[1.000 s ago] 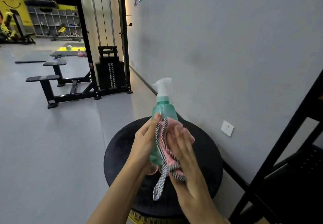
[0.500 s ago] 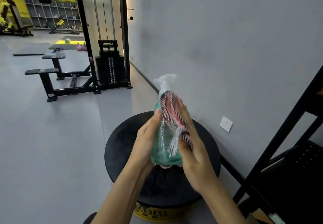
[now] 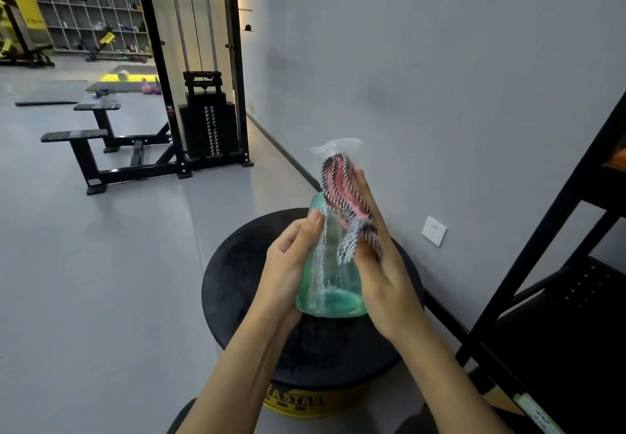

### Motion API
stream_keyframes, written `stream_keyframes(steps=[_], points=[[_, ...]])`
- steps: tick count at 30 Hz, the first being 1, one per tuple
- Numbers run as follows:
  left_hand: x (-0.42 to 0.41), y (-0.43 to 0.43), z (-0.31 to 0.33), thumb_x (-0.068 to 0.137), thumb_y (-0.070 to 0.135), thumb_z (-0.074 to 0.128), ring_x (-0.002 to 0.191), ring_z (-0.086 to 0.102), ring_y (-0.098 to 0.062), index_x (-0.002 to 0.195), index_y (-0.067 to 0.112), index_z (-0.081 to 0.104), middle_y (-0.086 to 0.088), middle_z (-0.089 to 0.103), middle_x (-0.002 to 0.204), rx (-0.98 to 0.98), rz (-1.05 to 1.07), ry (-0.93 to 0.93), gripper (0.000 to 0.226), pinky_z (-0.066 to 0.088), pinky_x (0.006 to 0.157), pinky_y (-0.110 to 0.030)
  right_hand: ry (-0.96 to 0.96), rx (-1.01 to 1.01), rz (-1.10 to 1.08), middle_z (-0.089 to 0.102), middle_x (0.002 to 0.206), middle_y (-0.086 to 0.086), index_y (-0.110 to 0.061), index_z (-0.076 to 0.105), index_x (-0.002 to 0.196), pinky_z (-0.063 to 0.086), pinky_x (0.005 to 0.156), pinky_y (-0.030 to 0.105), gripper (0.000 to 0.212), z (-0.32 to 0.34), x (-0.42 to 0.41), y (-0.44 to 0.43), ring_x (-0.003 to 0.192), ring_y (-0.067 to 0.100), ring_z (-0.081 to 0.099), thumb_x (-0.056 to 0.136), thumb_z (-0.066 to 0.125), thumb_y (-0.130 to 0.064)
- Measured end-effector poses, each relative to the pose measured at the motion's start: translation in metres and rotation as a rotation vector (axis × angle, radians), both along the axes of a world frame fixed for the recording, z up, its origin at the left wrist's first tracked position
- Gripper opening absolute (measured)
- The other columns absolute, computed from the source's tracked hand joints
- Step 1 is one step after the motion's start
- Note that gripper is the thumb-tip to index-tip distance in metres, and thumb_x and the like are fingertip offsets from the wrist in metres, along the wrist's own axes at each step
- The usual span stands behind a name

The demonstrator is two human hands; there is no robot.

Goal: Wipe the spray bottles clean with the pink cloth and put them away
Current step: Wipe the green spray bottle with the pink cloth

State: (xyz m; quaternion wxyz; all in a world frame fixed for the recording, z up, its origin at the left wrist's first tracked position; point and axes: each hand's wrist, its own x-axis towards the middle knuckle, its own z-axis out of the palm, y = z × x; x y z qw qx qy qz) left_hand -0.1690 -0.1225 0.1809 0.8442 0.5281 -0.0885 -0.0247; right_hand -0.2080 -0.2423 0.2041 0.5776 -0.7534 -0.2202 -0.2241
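Fingers (image 3: 363,193) of the right hand (image 3: 384,274) lie nearly straight and flat, pressing the pink cloth (image 3: 340,193) against the neck and shoulder of the spray bottle (image 3: 330,277). Whether the right thumb pinches the cloth's hanging striped edge I cannot tell, since the fabric covers that spot. The left hand (image 3: 286,264) grips the bottle's lower body from the left, thumb up along the near side; its other fingers are hidden behind the translucent green plastic.

The bottle is held in the air, roughly upright and leaning slightly away, above the round black stool (image 3: 237,264). Its pale trigger head pokes out above the cloth, blurred and partly covered. A little green liquid sits at the bottom.

The stool's yellow base carries lettering cut off by the left forearm. At the right, a black shelf frame (image 3: 542,247) runs out of view; what it holds is too dark to make out. A white wall socket (image 3: 434,231) sits on the grey wall between the hands and the frame. Well behind, a weight machine (image 3: 203,122) and bench (image 3: 74,135) stand on the floor.
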Motion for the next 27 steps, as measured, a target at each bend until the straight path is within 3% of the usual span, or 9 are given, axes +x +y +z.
stream_keyframes(steps=[3, 6, 8, 11, 14, 16, 20, 24, 27], points=[[0.004, -0.001, 0.005, 0.074, 0.057, 0.074, 0.112, 0.061, -0.047, 0.118, -0.001, 0.063, -0.030, 0.063, 0.120, -0.015, -0.001, 0.024, 0.074, 0.049, 0.099, -0.058, -0.013, -0.012, 0.020, 0.021, 0.161, -0.012, -0.036, 0.018, 0.154, 0.022, 0.119, 0.053, 0.058, -0.001, -0.001, 0.001, 0.150, 0.012, 0.015, 0.100, 0.037, -0.045], [0.012, 0.003, 0.012, 0.066, 0.062, 0.078, 0.098, 0.059, -0.041, 0.123, -0.010, 0.055, -0.032, 0.061, 0.116, -0.046, 0.010, 0.077, 0.094, 0.055, 0.088, -0.047, -0.062, -0.092, 0.054, 0.013, 0.163, -0.012, -0.032, 0.013, 0.155, 0.021, 0.118, 0.058, 0.060, -0.019, -0.016, 0.003, 0.152, 0.017, 0.007, 0.101, 0.038, -0.041], [0.017, 0.006, 0.014, 0.057, 0.063, 0.084, 0.101, 0.060, -0.041, 0.123, -0.009, 0.057, -0.033, 0.061, 0.120, -0.070, -0.009, 0.107, 0.101, 0.051, 0.097, -0.050, -0.088, -0.197, 0.035, 0.009, 0.164, -0.012, -0.023, 0.015, 0.156, 0.012, 0.122, 0.051, 0.061, -0.035, -0.026, 0.003, 0.152, 0.019, 0.001, 0.100, 0.039, -0.032], [0.021, 0.007, 0.012, 0.052, 0.063, 0.086, 0.109, 0.064, -0.043, 0.118, -0.004, 0.064, -0.029, 0.066, 0.117, -0.069, 0.000, 0.134, 0.097, 0.050, 0.100, -0.052, -0.078, -0.257, 0.010, 0.009, 0.163, -0.015, -0.027, 0.016, 0.156, 0.006, 0.121, 0.038, 0.061, -0.043, -0.030, 0.004, 0.152, 0.017, -0.002, 0.100, 0.041, -0.032], [0.023, 0.006, 0.010, 0.061, 0.062, 0.081, 0.101, 0.064, -0.041, 0.117, -0.005, 0.063, -0.029, 0.065, 0.116, -0.011, 0.008, 0.123, 0.089, 0.056, 0.090, -0.044, -0.098, -0.253, -0.020, 0.009, 0.164, -0.010, -0.020, 0.017, 0.155, 0.006, 0.123, 0.041, 0.061, -0.033, -0.015, 0.005, 0.152, 0.017, 0.000, 0.100, 0.040, -0.032], [0.021, 0.004, 0.007, 0.067, 0.057, 0.074, 0.095, 0.063, -0.038, 0.117, -0.006, 0.062, -0.028, 0.064, 0.113, -0.005, -0.003, 0.098, 0.081, 0.058, 0.081, -0.040, -0.078, -0.183, -0.036, 0.011, 0.164, -0.011, -0.027, 0.013, 0.155, 0.008, 0.123, 0.042, 0.061, -0.018, 0.001, 0.004, 0.152, 0.012, 0.002, 0.101, 0.036, -0.041], [0.018, 0.000, 0.006, 0.075, 0.054, 0.072, 0.108, 0.065, -0.037, 0.115, 0.008, 0.070, -0.023, 0.066, 0.121, -0.078, -0.126, 0.092, 0.061, 0.052, 0.094, -0.049, 0.002, -0.052, -0.015, 0.016, 0.163, -0.013, -0.039, 0.015, 0.152, 0.018, 0.121, 0.050, 0.058, 0.003, 0.018, -0.001, 0.151, 0.010, 0.011, 0.100, 0.036, -0.050], [0.025, 0.005, 0.012, 0.058, 0.071, 0.077, 0.113, 0.062, -0.041, 0.127, 0.003, 0.061, -0.029, 0.061, 0.126, -0.014, -0.090, 0.121, 0.098, 0.056, 0.091, -0.049, -0.058, -0.162, 0.017, 0.011, 0.164, -0.013, -0.024, 0.013, 0.156, 0.010, 0.123, 0.041, 0.061, -0.015, -0.009, 0.003, 0.152, 0.013, 0.004, 0.101, 0.038, -0.037], [0.030, 0.010, 0.009, 0.054, 0.068, 0.084, 0.115, 0.062, -0.043, 0.123, -0.001, 0.063, -0.029, 0.064, 0.122, -0.054, -0.105, 0.165, 0.100, 0.046, 0.104, -0.055, -0.088, -0.290, 0.051, 0.007, 0.164, -0.013, -0.021, 0.017, 0.155, 0.003, 0.122, 0.034, 0.062, -0.037, -0.032, 0.002, 0.152, 0.017, -0.003, 0.099, 0.043, -0.028]])
